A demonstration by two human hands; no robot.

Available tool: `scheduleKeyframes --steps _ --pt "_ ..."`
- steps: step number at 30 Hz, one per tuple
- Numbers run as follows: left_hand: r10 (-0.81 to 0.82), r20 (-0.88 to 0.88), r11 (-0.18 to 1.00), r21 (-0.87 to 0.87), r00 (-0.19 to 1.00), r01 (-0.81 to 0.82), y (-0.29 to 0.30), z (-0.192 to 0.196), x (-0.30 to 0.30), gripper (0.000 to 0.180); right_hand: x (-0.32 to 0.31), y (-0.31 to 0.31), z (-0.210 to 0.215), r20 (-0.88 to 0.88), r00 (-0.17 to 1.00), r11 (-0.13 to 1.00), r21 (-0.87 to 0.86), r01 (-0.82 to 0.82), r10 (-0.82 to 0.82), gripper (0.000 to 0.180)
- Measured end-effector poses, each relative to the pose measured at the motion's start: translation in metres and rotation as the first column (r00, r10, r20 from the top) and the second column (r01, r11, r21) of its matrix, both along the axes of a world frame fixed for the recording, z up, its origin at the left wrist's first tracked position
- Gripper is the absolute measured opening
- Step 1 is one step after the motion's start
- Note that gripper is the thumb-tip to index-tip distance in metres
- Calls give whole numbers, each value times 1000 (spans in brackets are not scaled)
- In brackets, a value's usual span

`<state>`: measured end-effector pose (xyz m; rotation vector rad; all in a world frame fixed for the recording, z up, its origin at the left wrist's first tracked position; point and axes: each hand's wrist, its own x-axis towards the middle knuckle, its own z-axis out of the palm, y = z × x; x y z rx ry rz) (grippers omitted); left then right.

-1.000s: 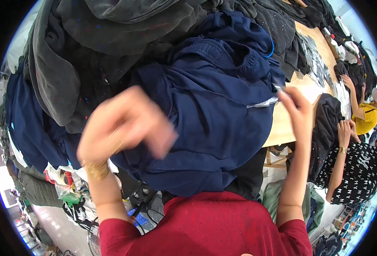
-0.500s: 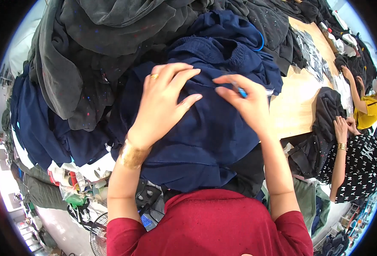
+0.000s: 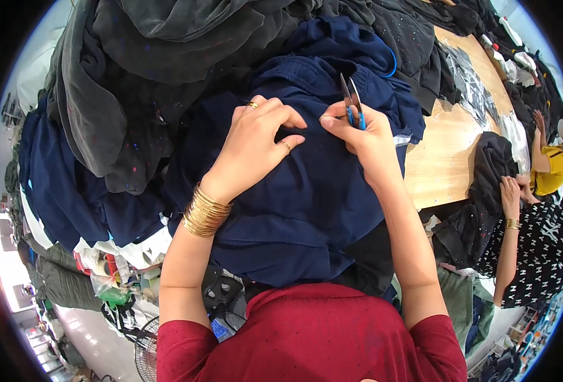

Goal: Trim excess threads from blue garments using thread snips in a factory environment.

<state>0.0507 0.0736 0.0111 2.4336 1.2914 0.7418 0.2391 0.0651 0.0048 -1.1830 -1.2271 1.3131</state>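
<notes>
A navy blue garment (image 3: 281, 210) with a gathered elastic band lies bunched in front of me on the table. Over its left part hovers my left hand (image 3: 256, 137), fingers bent, a gap between thumb and forefinger and nothing visible between them. My right hand (image 3: 367, 134) is closed around small blue-handled thread snips (image 3: 356, 105), their blades pointing away from me and slightly apart. Its thumb and forefinger come together above the cloth; whether they pinch a thread is too small to tell.
Dark grey speckled garments (image 3: 173, 51) are heaped at the far left. Another navy pile (image 3: 58, 178) lies at the left edge. The wooden tabletop (image 3: 444, 153) shows at right, with clear plastic packets (image 3: 469, 79). A co-worker's hands (image 3: 511, 191) handle black cloth there; a fan (image 3: 146, 350) stands lower left.
The snips have swung up into plain view in my right hand, blades now pointing away. My left hand has turned and curled its fingers more, shifting slightly right.
</notes>
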Motion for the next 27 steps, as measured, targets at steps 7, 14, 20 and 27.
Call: scheduleKeyframes --steps 7,14,20,27 --pt "-71 88 997 34 994 69 11 6 6 10 14 -12 15 77 992 987 118 -111 102 7" --pt "88 430 952 -301 899 50 12 4 -6 11 37 -37 13 275 874 896 83 -436 400 5" --pt "148 581 968 -250 800 3 -8 23 -6 11 29 -26 -4 450 884 960 278 -5 -126 22" --pt "-87 175 984 -138 981 112 13 -1 -14 19 6 -19 -15 531 804 864 502 -44 -268 34"
